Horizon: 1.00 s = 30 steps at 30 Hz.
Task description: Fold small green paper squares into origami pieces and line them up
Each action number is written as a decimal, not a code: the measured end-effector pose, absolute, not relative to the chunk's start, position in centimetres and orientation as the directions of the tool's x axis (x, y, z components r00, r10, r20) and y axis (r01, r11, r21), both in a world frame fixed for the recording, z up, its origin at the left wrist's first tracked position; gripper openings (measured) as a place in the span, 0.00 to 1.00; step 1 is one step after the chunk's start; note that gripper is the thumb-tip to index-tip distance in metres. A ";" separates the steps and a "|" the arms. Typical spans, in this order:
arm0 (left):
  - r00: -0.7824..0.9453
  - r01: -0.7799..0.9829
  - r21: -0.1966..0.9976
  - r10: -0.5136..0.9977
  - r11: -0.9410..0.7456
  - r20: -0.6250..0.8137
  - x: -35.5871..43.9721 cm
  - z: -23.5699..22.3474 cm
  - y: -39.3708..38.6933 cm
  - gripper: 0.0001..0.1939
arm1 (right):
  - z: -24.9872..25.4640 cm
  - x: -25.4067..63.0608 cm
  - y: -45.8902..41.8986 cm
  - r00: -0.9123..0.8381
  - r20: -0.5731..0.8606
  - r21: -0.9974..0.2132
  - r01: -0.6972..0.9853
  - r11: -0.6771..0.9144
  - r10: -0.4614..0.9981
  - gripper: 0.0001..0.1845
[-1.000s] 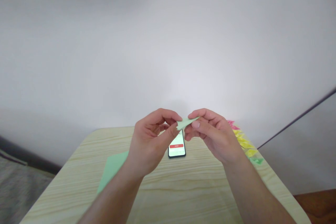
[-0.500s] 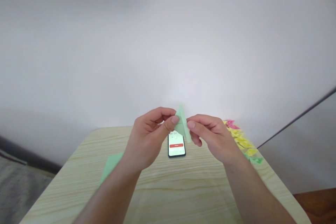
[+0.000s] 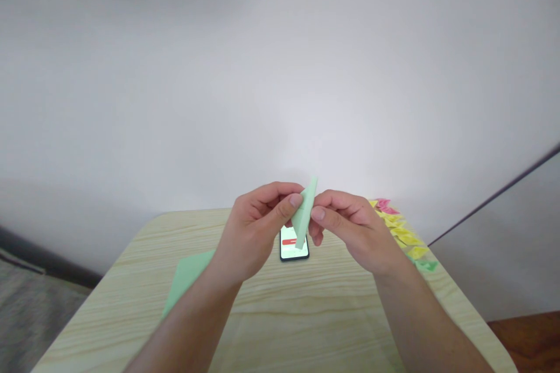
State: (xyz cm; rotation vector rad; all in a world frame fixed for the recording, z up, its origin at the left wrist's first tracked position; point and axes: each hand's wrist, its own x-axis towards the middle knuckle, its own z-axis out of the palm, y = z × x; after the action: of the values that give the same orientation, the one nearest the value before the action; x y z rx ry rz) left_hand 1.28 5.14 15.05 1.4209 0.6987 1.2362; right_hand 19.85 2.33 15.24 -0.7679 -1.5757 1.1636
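Note:
Between my two hands, above the table, is a small folded piece of light green paper (image 3: 306, 214), tilted with its long edge running up and to the right. My left hand (image 3: 258, 227) pinches its left side between thumb and fingers. On the other side, my right hand (image 3: 352, 227) has its thumb and forefinger closed at the paper's right edge. Below and behind the paper lies a smartphone (image 3: 294, 252) with a lit screen and a red bar; the paper and fingers cover its upper part.
A sheet of green paper (image 3: 186, 280) lies on the wood-patterned table (image 3: 306, 320), partly under my left forearm. Along the right edge sit several folded paper pieces: pink (image 3: 387, 207), yellow (image 3: 406, 237) and green (image 3: 426, 265). A white wall (image 3: 280, 81) rises behind the table.
The green paper was turned from lying nearly level to standing on end, then tilted so its top leans right. My left hand has shifted slightly right; both hands stay at the paper.

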 end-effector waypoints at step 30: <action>0.311 -0.318 0.905 0.871 -0.282 0.381 1.6 14.6 5.4 0.04 | 15.2 19.6 2.8 -0.253 0.315 -0.949 -0.063 0.309 0.915 0.07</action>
State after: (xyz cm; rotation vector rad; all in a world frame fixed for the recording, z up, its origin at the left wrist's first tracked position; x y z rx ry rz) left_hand 1.59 5.44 14.55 1.4009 0.5513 1.2739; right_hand 19.59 2.81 15.18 -0.8157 -1.5157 1.1571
